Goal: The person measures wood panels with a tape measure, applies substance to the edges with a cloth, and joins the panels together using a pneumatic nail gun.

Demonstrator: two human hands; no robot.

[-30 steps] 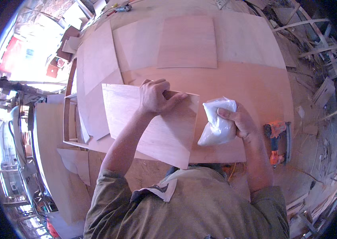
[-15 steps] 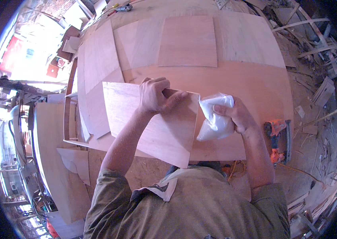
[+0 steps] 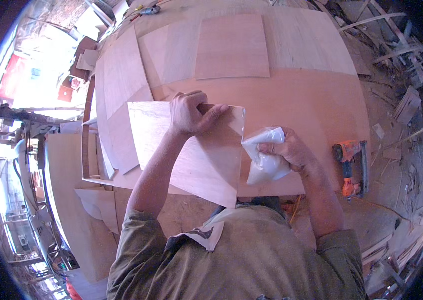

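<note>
My left hand [image 3: 190,114] grips the upper edge of a pale plywood panel [image 3: 206,162], which stands tilted in front of me; the thumb lies along the near side and the other fingers go over the edge. In my right hand [image 3: 290,151] is a clear plastic bag of white glue [image 3: 267,165], squeezed between thumb and fingers. The bag's pointed corner meets the panel's right edge, where a whitish streak shows near the top. Below both hands lies a large reddish plywood sheet [image 3: 316,110].
An orange and black nail gun [image 3: 348,167] lies at the right edge of the sheet. A loose square board [image 3: 232,47] and other plywood pieces [image 3: 121,80] lie toward the far side. Wood scraps [image 3: 406,105] litter the right; a large panel [image 3: 74,210] stands at left.
My right hand has drawn the bag nearer to me, down along the panel's right edge. A whitish streak now shows on that edge. The left hand keeps its grip.
</note>
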